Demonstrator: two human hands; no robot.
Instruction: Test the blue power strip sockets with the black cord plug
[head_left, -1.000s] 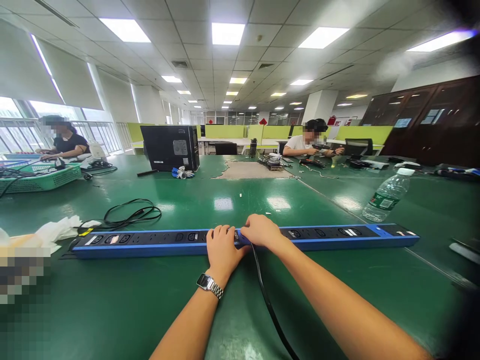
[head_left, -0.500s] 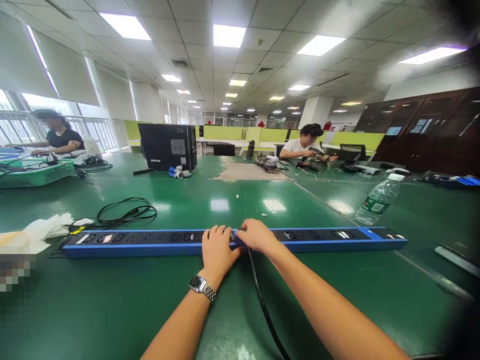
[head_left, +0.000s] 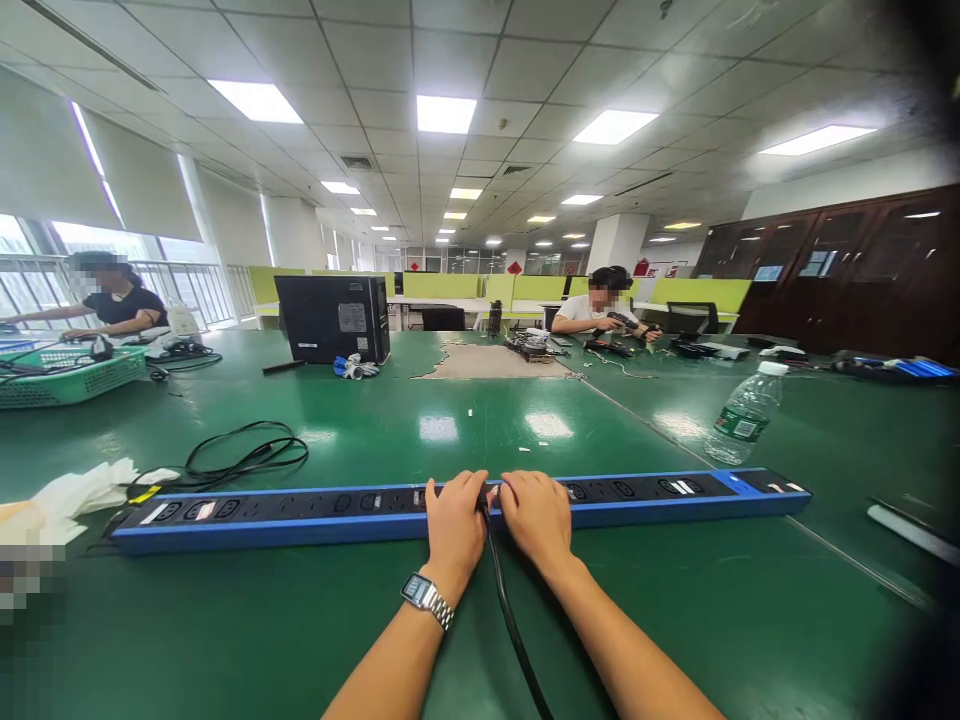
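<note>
A long blue-and-black power strip [head_left: 285, 520] lies flat across the green table, its sockets facing up. My left hand [head_left: 456, 525], wearing a metal watch [head_left: 427, 598] at the wrist, grips the strip near its middle, fingers bent over the far edge. Close beside it, my right hand [head_left: 538, 520] is closed over the strip in the same way. Between the two hands a black power cable [head_left: 504, 600] runs up from the lower edge to the strip. Its end is covered by my fingers, so I cannot make out how the plug sits.
A coiled black cable [head_left: 244, 450] and crumpled tissue [head_left: 86, 500] lie left. A tilted water bottle [head_left: 746, 415] stands right, behind the strip. Farther back are a black computer case [head_left: 330, 320], a green basket [head_left: 82, 378] and two people, one left [head_left: 124, 300], one right [head_left: 581, 312].
My right hand has gone from pinching at the cable's end to lying over the strip right of it. My left hand has shifted right, up against the cable. The view has tilted up slightly.
</note>
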